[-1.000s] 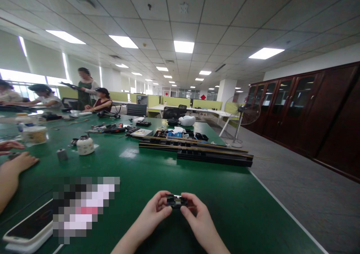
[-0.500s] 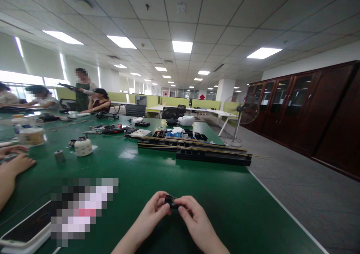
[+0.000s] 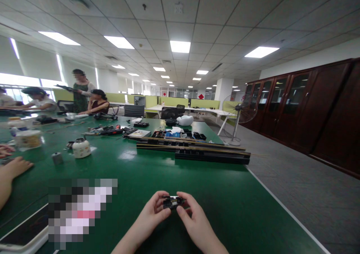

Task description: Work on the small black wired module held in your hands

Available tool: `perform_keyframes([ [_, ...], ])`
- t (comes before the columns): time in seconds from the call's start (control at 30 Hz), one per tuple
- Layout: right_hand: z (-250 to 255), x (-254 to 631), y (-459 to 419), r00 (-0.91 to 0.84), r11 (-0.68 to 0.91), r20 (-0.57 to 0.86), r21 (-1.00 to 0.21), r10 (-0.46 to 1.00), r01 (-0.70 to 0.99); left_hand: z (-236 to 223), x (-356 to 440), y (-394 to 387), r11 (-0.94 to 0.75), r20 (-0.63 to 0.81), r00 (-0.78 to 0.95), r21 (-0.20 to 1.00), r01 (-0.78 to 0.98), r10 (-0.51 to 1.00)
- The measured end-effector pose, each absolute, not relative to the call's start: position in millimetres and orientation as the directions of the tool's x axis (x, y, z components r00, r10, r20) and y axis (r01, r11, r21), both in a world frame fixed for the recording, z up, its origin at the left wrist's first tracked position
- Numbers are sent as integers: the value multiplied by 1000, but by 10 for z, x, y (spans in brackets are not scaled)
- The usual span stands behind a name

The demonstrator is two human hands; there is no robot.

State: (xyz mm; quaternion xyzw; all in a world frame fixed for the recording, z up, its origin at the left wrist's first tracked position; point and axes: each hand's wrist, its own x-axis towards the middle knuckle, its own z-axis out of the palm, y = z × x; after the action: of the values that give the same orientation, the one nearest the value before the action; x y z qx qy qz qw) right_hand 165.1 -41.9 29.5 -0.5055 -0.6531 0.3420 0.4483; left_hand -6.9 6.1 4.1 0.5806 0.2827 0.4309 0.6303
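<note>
Between my two hands is a small black part (image 3: 172, 202) with a pale, brassy piece in its middle, too small to name more closely. My left hand (image 3: 157, 209) grips its left end between thumb and fingers. On its right end, my right hand (image 3: 191, 211) closes with thumb and fingertips. The part is held a little above the green table (image 3: 135, 183), near its front edge. Its underside is hidden by my fingers.
Long black rails (image 3: 212, 157) with thin brass-coloured rods lie across the table ahead. A white jar (image 3: 81, 148) and a grey metal block (image 3: 57, 158) stand left. A phone (image 3: 25, 227) lies front left. A co-worker's hand (image 3: 17, 168) rests at the left edge.
The black part has turned so that its inner side faces me more. My right fingers have shifted from its middle to its right end.
</note>
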Motion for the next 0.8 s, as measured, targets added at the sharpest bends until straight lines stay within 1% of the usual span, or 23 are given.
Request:
perform_keyframes([
  [0.27,313,1644,-406,-77,284,276,-877,958,387,103,-32,23,-37,106,453,986,-160,885],
  [0.67,306,1655,-394,-81,242,231,-853,970,463,79,-24,10,-57,94,441,994,-97,893],
  [0.8,272,1656,-378,-68,254,252,-850,965,461,75,-30,8,-72,101,438,994,-83,893],
])
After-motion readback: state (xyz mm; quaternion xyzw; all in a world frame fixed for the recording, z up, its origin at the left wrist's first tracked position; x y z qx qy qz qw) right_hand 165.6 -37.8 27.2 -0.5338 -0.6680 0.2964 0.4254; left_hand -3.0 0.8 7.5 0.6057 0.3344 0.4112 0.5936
